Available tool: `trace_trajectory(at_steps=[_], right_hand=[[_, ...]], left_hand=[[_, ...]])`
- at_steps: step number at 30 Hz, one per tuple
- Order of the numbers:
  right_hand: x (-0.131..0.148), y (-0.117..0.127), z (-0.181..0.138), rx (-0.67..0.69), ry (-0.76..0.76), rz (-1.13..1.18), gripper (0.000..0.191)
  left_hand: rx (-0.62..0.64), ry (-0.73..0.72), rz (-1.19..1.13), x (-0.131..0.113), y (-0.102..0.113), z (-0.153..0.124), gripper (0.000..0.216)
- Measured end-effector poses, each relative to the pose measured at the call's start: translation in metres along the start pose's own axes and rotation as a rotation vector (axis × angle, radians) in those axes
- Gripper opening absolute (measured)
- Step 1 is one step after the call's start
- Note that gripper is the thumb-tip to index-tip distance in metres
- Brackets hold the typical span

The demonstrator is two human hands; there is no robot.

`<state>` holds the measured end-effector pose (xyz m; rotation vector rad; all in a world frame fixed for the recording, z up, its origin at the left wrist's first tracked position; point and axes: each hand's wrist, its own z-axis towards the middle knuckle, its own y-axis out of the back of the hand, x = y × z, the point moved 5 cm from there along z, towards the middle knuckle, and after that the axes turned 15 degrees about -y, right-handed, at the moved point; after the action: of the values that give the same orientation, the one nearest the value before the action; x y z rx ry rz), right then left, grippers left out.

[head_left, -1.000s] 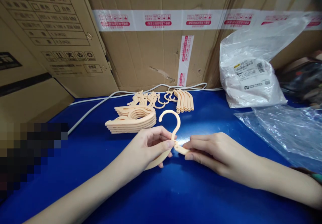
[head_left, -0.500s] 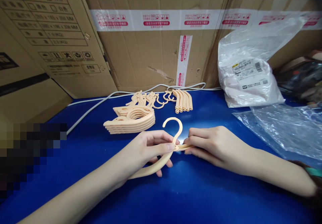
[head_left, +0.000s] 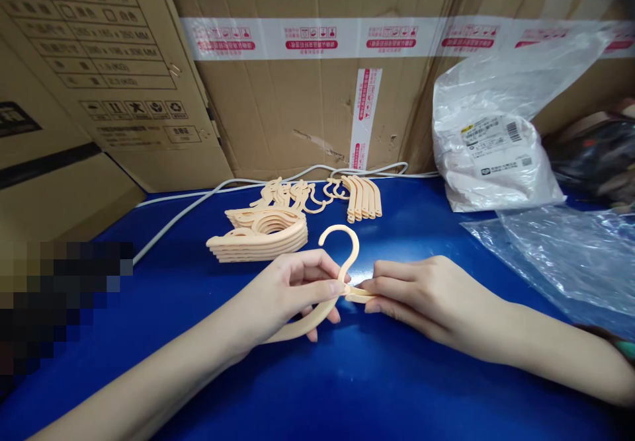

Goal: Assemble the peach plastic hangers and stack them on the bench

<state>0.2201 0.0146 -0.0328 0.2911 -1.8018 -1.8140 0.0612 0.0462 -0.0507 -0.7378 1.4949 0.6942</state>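
A cream plastic clothes hanger (head_left: 353,246) is held between both hands above the blue table, its hook standing up and curling to the left. My left hand (head_left: 305,289) pinches it at the joint below the hook, while one curved arm of the hanger runs down and left behind that hand. Fingers of my right hand (head_left: 417,292) are closed on the other arm, whose outer end they hide. Beyond my left hand lies a neat stack of cream hanger pieces (head_left: 262,249). Farther back are several loose hooks (head_left: 288,194) and a row of curved hanger arms (head_left: 364,198).
Cardboard boxes (head_left: 278,110) form a wall behind the table (head_left: 317,388). A white cable (head_left: 198,204) runs along the back. A labelled white plastic bag (head_left: 496,157) stands at the back right, with a clear plastic sheet (head_left: 560,249) flat before it.
The right-hand arm of the hanger has tilted slightly downward and shows more of its edge near the joint. My right hand has dropped a little. Both hands keep their grip.
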Motion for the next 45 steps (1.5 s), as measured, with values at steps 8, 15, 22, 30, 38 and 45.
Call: trace_trajectory(at_steps=[8, 15, 22, 30, 38, 45], right_hand=[[-0.0014, -0.0014, 0.0011, 0.078, -0.045, 0.062, 0.033], [-0.0046, 0.0002, 0.0039, 0.161, -0.074, 0.208, 0.032], [-0.0053, 0.0018, 0.0032, 0.187, -0.079, 0.24, 0.031], [-0.0039, 0.0021, 0.002, 0.214, -0.107, 0.274, 0.031], [-0.0007, 0.0043, -0.0001, 0.157, -0.1, 0.253, 0.03], [0.0029, 0.0045, -0.0013, 0.094, -0.13, 0.242, 0.029]], left_hand=[[0.0, -0.003, 0.003, 0.0014, -0.0022, 0.0004, 0.027], [0.045, 0.013, 0.01, 0.0039, -0.0012, -0.0009, 0.023], [0.04, -0.003, 0.013, 0.0016, -0.0046, 0.0011, 0.02], [0.037, -0.029, 0.035, -0.0007, -0.006, 0.0008, 0.02], [0.057, -0.054, 0.039, 0.0018, -0.0059, 0.0012, 0.016], [0.081, -0.084, 0.056, 0.0021, -0.0055, -0.0005, 0.014]])
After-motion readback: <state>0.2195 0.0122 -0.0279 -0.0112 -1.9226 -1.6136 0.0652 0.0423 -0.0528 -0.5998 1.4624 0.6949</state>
